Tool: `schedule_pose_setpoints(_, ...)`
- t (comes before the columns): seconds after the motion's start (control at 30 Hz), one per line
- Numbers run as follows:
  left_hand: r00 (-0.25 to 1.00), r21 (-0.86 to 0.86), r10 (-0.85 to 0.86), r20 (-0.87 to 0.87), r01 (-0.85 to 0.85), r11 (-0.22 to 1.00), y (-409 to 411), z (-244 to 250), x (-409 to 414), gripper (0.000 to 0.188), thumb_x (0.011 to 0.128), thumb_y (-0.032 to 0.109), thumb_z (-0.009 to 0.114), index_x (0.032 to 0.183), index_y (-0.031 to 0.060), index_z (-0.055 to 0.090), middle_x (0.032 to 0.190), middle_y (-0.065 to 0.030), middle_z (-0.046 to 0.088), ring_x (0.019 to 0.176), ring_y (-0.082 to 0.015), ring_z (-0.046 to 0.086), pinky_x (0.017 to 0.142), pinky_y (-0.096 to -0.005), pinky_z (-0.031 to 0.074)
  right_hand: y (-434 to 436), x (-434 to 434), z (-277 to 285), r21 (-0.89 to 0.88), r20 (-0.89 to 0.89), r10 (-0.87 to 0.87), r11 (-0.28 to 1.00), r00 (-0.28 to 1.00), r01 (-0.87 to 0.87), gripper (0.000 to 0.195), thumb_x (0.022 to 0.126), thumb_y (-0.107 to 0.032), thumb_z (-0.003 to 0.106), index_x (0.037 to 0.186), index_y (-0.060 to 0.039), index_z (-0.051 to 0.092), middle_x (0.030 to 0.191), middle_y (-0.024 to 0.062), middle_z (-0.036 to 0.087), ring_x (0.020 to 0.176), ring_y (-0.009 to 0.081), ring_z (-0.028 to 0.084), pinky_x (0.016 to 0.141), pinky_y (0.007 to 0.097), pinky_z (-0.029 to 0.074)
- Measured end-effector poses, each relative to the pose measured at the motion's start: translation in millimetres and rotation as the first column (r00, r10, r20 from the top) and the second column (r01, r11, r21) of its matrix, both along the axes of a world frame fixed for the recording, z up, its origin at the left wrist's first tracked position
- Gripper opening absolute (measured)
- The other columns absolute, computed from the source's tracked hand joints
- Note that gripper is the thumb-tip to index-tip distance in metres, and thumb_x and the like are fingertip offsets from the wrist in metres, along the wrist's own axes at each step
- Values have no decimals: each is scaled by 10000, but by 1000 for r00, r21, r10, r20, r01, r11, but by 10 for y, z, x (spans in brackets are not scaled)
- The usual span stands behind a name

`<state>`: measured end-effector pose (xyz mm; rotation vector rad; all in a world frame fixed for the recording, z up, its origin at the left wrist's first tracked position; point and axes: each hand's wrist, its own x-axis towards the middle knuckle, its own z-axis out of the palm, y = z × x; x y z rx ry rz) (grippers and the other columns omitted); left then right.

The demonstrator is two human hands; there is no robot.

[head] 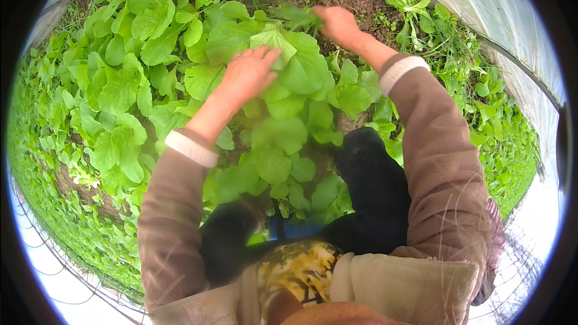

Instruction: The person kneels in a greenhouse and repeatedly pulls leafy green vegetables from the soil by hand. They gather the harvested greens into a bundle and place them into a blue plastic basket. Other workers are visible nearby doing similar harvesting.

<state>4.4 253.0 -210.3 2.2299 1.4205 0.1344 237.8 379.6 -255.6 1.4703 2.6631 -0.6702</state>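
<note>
My left hand (250,72) lies over the leafy green plants, back of the hand up and fingers a little spread. Its fingertips touch a leaf turned to show its pale underside (273,43); a broad green leaf (305,70) spreads just beside it. Farther right, my right hand (338,27) is low over the brown soil (361,2), fingers bent together. A blurred tuft of green weeds (295,17) extends left from its fingertips, and the fingers appear closed on it. The exact grip is blurred.
Dense leafy plants (117,85) fill the left side. A pale uprooted-looking plant (408,4) lies among grass at the upper right. Plastic sheeting (492,0) curves along the right edge. My dark-clad knee (375,167) is close to the leaves. A blue object (293,231) shows between my legs.
</note>
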Motion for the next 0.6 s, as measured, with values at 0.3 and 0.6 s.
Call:
schedule_pose_setpoints(0.3,997,-15,3,73,-2,1000,44,18,2,508,740,190,646,1215,107,485,1119,-101,554,1008,-295,542,859,-419,423,363,8,98,136,-212,-299,934,930,331,341,813,-300,640,985,-13,575,772,106,645,732,238,640,650,371,510)
schedule_pose_setpoints(0.6,997,-26,-3,71,5,1000,37,39,-16,503,762,184,646,1225,80,478,1122,-134,563,979,-319,557,843,-405,441,532,-543,-30,-487,-321,-516,809,794,328,306,790,-302,650,966,-53,648,848,93,671,817,240,639,760,349,494)
